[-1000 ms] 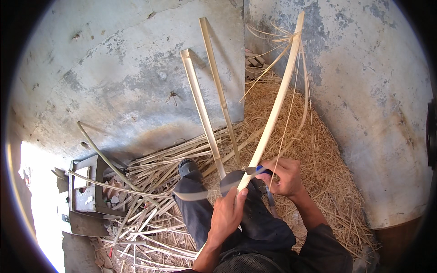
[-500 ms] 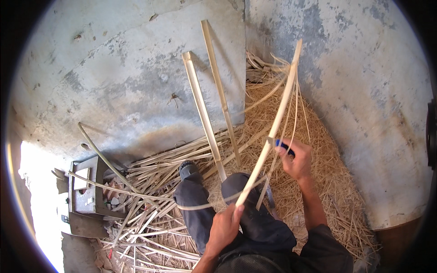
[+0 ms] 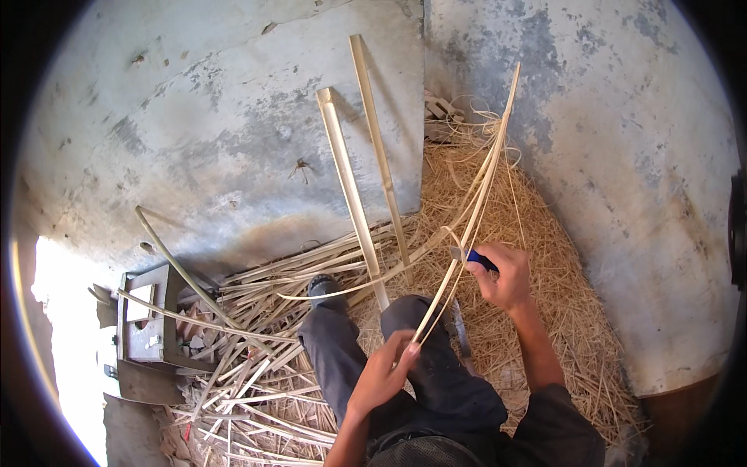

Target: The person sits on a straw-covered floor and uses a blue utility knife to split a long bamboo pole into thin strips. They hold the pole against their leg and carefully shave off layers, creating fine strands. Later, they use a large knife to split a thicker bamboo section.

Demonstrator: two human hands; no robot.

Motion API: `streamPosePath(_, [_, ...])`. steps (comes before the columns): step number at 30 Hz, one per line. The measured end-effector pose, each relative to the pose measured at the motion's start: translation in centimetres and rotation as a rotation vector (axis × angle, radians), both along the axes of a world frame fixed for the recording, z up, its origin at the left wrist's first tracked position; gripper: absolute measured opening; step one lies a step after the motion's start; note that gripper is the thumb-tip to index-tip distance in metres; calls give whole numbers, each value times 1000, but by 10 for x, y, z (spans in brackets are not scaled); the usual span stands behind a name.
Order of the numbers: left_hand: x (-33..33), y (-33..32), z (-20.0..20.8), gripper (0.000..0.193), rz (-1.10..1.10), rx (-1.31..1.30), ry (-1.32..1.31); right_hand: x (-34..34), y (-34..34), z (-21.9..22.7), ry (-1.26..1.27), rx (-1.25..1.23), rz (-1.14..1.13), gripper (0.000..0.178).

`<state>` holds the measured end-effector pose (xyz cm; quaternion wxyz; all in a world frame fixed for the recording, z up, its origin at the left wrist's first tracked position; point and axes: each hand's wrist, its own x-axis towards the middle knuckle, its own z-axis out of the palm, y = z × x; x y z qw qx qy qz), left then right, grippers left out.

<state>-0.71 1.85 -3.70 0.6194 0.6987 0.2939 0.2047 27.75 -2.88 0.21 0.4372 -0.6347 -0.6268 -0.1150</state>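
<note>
My left hand (image 3: 381, 373) is closed around the near end of a long pale bamboo strip (image 3: 492, 159), just above my right thigh. The strip slants up and away to the right, seen nearly edge-on. My right hand (image 3: 506, 276) grips the blue handle of a small knife (image 3: 482, 260). Its short metal blade lies across the strip about midway along. Thin slivers hang beside the strip, partly split from it, and a thin pale curl arches up by the blade. A long thin bamboo sliver (image 3: 331, 294) passes over my left foot.
Two bamboo slats (image 3: 346, 175) lean against the grey wall (image 3: 194, 140). Loose strips (image 3: 257, 405) cover the floor at left, beside an open box (image 3: 179, 359). Fine shavings (image 3: 560, 327) are heaped at right. A grey metal bar (image 3: 461, 331) stands by my right knee.
The strip has turned from its broad face to nearly edge-on. The knife has shifted slightly left and nearer. Slivers have swung, and one now reaches across my left foot.
</note>
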Motion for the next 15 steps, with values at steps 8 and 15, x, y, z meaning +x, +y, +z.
streamPosePath(8, [51, 10, 11, 30, 46, 299, 5, -11, -1, 10, 37, -33, 16, 31])
streamPosePath(15, [52, -9, 16, 25, 206, 497, 256, -13, -4, 5, 43, -95, 30, 30])
